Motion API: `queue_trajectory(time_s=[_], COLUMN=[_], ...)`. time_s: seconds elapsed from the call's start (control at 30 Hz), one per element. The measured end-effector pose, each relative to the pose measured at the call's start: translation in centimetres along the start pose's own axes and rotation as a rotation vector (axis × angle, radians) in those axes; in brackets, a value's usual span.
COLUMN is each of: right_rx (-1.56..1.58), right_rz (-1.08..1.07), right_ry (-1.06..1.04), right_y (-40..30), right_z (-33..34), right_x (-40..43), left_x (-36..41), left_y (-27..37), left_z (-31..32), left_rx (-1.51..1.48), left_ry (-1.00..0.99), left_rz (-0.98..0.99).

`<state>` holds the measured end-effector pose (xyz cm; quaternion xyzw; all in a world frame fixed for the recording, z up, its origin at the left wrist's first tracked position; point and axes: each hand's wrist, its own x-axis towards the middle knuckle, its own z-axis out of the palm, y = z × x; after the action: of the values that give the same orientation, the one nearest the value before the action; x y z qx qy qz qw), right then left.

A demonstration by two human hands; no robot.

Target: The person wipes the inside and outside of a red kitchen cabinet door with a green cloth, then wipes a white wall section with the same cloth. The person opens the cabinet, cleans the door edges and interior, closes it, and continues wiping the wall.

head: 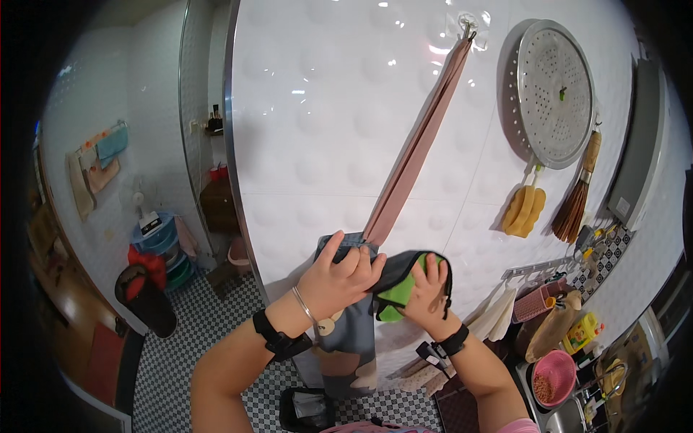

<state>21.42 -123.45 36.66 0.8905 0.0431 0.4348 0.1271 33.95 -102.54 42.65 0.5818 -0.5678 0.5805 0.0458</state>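
Note:
A grey cloth apron (346,346) with beige camouflage-like patches hangs before me by its dusty-pink strap (414,151), which loops over a clear wall hook (469,26). My left hand (338,276) grips the top of this apron where the strap joins it, index finger pointing up. To the right, my right hand (430,295) holds a black cloth piece with a bright green inside (397,292). Its fingers lie against the green side, and the thumb is mostly hidden. Whether the black-and-green piece is joined to the apron, I cannot tell.
A round perforated metal steamer plate (557,94), yellow sponges (523,211) and a brush (576,200) hang on the right wall. Below are a pink basin (553,379) and sink (566,419). A black bin (306,408) stands near my feet; another bin (146,303) is left.

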Motion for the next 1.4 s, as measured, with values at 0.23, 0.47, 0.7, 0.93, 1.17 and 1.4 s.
queue_trajectory(time_s=[0.23, 0.47, 0.7, 0.93, 1.17, 1.4], right_rx=[-0.054, -0.03, 0.017, -0.092, 0.104, 0.172], right_rz=[0.22, 0.188, 0.055, 0.198, 0.116, 0.158], right_ry=[0.318, 0.261, 0.037, 0.286, 0.162, 0.203], right_y=[4.1, 2.6, 1.0, 4.0, 1.2, 0.7], right_z=[-5.2, -3.1, -2.4, -6.9, -3.8, -4.7], right_x=[9.3, 7.3, 2.6, 11.6, 6.0, 4.3], left_x=[-0.8, -0.7, -0.6, -0.6, -2.1, -4.6], left_y=[0.1, 0.2, -0.1, -0.4, 0.9, 1.6], left_z=[0.9, 0.8, 1.1, 0.5, 0.3, -2.2], left_rx=[0.006, 0.005, 0.019, -0.26, -0.349, -0.443], left_ry=[-0.064, -0.071, 0.0, 0.033, 0.359, 0.346], left_rz=[0.015, 0.002, -0.007, -0.056, -0.382, -0.662])
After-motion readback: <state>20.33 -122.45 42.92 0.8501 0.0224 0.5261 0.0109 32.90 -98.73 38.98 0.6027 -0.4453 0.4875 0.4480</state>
